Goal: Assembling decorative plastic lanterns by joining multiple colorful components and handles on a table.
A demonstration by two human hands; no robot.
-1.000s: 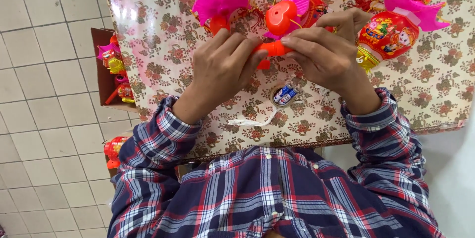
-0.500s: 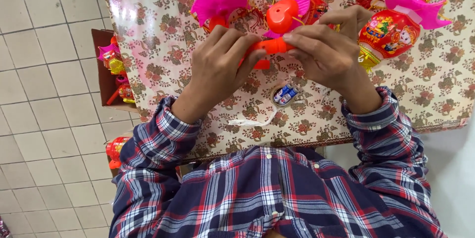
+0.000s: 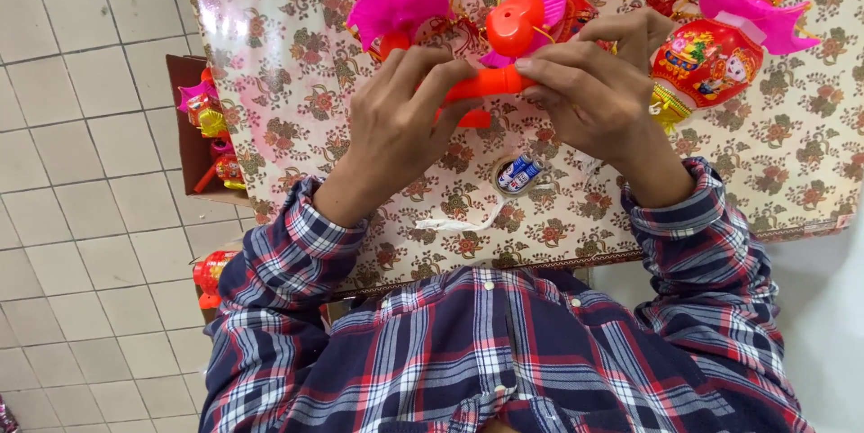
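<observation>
Plaid-sleeved arms reach from the near edge of the table [image 3: 792, 172], which is covered in a floral plastic cloth, toward its middle. Nearest the person, a white cord [image 3: 468, 220] lies on the cloth, and just beyond it a small round roll of tape [image 3: 517, 174] sits between the two wrists.

Above the tape, both hands close on one thing: an orange plastic handle [image 3: 486, 84], held off the cloth with its long axis running left to right. The left hand [image 3: 396, 122] wraps the left end, fingers curled over the top; the right hand [image 3: 589, 95] pinches the right end, fingers closed narrowly over it. Both hands are equally near, one on each side. The handle touches a red ball-shaped lantern piece [image 3: 513, 23] just beyond it, backed by pink fins.

Farther on, a pink lantern canopy [image 3: 396, 1] lies toward the far left, and a red printed lantern [image 3: 706, 59] with pink trim rests just beside the right hand, toward the far right corner.

Off the left edge, on the tiled floor [image 3: 81, 217], an open cardboard box [image 3: 184, 127] holds more small lanterns [image 3: 211, 118] in pink, yellow and red.
</observation>
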